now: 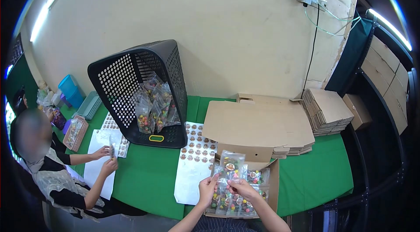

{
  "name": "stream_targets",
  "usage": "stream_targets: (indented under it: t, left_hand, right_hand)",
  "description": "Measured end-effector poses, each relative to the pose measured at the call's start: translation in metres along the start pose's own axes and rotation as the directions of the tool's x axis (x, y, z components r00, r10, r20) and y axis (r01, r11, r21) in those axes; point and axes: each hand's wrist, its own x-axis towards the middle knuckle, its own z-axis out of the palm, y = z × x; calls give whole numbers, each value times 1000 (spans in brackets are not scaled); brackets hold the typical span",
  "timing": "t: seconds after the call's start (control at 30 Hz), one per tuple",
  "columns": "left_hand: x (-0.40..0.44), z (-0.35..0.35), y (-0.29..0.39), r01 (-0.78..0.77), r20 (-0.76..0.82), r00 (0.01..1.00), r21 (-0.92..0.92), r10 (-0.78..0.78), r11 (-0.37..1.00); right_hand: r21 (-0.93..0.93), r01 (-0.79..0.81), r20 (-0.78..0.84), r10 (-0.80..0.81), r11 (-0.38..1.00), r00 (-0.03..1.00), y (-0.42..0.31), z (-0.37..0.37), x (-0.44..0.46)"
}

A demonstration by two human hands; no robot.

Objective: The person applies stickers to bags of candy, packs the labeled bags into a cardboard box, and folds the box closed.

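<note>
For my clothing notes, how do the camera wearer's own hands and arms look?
The left hand and right hand wear no gloves. Both forearms are bare, without visible sleeves, watch or bracelet. A dark, thin-striped garment shows between them.

Clear, glossy plastic forms the pouch between the left hand and the right hand. Below both hands, the box is matt brown cardboard. Left of the left hand, the sticker sheet is smooth white paper; beyond it, the crate is perforated black plastic.
</note>
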Motion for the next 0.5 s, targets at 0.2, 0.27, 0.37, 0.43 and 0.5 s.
stream_targets:
  t: [0.2,0.27,0.37,0.43,0.5]
  left_hand:
    - [12,-4,21,-79,58,996,198,68,977]
    - [18,-7,18,-110,98,991,261,87,959]
    - [7,-1,18,-92,173,984,263,47,960]
    - [3,-1,8,-33,245,969,238,-27,971]
    - [8,-8,7,88,251,959,172,-130,981]
  right_hand:
    - [138,-46,137,27,989,990,-8,20,-16]
    - [172,-48,51,40,984,998,0,15,-10]
    - [188,18,-72,-5,982,997,14,9,2]
    - [201,47,-82,-31,978,996,17,7,2]
    - [233,49,-30,-43,971,999,16,3,-3]
